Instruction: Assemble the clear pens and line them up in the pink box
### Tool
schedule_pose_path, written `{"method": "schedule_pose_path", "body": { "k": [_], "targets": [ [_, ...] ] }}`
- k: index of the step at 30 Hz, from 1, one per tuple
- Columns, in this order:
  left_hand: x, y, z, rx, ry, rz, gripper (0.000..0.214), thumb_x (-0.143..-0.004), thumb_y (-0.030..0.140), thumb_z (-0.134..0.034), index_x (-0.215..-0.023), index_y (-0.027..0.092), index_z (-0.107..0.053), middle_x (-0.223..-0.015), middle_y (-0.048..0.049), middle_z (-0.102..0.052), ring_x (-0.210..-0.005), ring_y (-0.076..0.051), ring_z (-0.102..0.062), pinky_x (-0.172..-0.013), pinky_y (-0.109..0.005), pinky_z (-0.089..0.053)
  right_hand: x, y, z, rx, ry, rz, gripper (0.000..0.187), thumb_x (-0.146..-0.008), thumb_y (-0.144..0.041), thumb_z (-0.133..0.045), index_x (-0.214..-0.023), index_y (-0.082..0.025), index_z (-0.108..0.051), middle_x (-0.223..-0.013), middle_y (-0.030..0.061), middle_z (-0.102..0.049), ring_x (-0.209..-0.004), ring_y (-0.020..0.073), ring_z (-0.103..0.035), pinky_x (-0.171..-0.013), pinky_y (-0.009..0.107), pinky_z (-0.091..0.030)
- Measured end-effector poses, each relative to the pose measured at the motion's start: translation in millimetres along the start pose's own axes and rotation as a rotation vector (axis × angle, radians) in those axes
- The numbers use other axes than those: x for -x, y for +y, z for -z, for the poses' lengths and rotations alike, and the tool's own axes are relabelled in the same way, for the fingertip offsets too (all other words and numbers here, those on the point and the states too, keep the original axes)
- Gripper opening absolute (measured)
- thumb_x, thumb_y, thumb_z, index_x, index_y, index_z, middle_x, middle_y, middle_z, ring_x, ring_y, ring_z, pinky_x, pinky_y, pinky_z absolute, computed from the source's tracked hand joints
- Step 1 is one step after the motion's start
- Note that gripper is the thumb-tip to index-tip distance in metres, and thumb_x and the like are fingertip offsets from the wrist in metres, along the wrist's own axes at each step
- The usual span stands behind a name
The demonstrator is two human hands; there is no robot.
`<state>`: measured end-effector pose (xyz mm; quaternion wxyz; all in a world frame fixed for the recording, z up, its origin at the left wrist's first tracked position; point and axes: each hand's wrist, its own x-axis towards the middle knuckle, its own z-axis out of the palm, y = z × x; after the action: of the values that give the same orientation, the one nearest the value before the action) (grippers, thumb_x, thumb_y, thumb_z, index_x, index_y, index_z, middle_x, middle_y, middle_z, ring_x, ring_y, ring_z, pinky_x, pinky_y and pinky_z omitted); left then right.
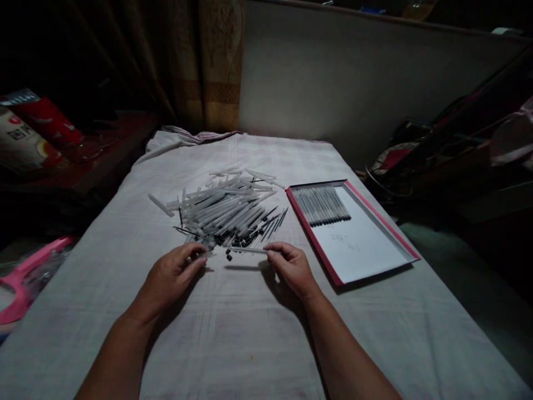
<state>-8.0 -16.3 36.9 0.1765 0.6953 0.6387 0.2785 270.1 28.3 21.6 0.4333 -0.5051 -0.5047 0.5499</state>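
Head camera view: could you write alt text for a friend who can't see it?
A person's right hand holds a slim, pale pen-like stick, and the left hand is at the near edge of a loose pile of pale tubes and small black pieces, on a pale cloth. To the right, a red-edged tray holds a neat row of black-ended tubes.

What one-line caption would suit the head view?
Right hand holding a pen tube, left hand beside a pile of pen parts, with pens lined up in a red-edged tray.
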Motion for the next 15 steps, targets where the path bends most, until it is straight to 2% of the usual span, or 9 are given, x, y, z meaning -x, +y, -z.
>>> {"method": "schedule_pose_path", "body": {
  "k": [3,6,15],
  "targets": [
    [0,10,-5.3,0.190,-0.015,-0.010,0.035,-0.089,0.051,-0.059,-0.104,0.023,-0.075,-0.101,-0.0064,-0.077,-0.089,-0.023,-0.072,-0.083,-0.034,-0.057,3,-1,-3,0.017,-0.047,0.027,0.025,-0.070,-0.037,-0.070,-0.079,-0.016,-0.076,-0.053,-0.0030,-0.054,-0.047,0.0085,-0.042,-0.044,0.022,-0.034],
    [0,16,-9.0,0.284,-0.018,-0.019,0.034,-0.088,0.050,-0.061,-0.100,0.023,-0.078,-0.098,-0.0073,-0.078,-0.089,-0.023,-0.072,-0.086,-0.036,-0.058,5,-1,-4,0.030,-0.076,0.054,0.024,-0.072,-0.037,-0.069,-0.081,-0.016,-0.076,-0.054,-0.0026,-0.054,-0.048,0.0096,-0.044,-0.045,0.022,-0.035],
    [1,14,-11.8,0.301,-0.012,-0.021,0.027,-0.089,0.042,-0.063,-0.100,0.023,-0.078,-0.099,-0.0065,-0.077,-0.088,-0.022,-0.071,-0.087,-0.035,-0.057,7,-1,-3,0.071,-0.078,0.098,0.021,-0.074,-0.033,-0.067,-0.081,-0.016,-0.077,-0.061,0.0005,-0.063,-0.052,0.0114,-0.051,-0.050,0.023,-0.042]
  ]
}}
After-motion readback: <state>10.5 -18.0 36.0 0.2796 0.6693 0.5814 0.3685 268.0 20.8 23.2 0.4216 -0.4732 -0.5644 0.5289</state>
